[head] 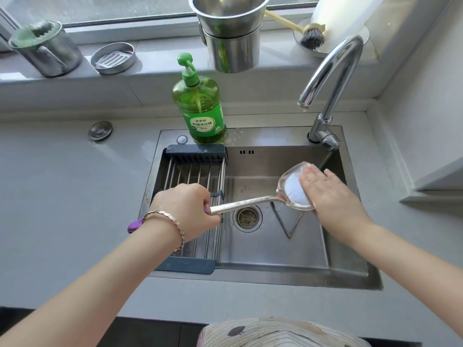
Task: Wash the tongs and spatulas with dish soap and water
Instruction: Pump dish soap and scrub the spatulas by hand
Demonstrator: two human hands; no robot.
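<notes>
left grip [186, 209] curled round the spatula [245, 202] handle, right grip [330, 194] flat-fingered on its blade, sink [275, 249] beneath both, soap bottle [200, 106] beyond

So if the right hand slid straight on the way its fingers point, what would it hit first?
The right hand lies flat on the spatula blade; past the blade's rim, the next thing is likely the sink back wall, though depth is unclear.

Layout at the sink: I hold the spatula [250, 201] over the sink [275, 249], its blade to the right of the rack [190, 171]. Behind the rack stands the soap bottle [200, 106]; the faucet [322, 127] rises at the rear right.
</notes>
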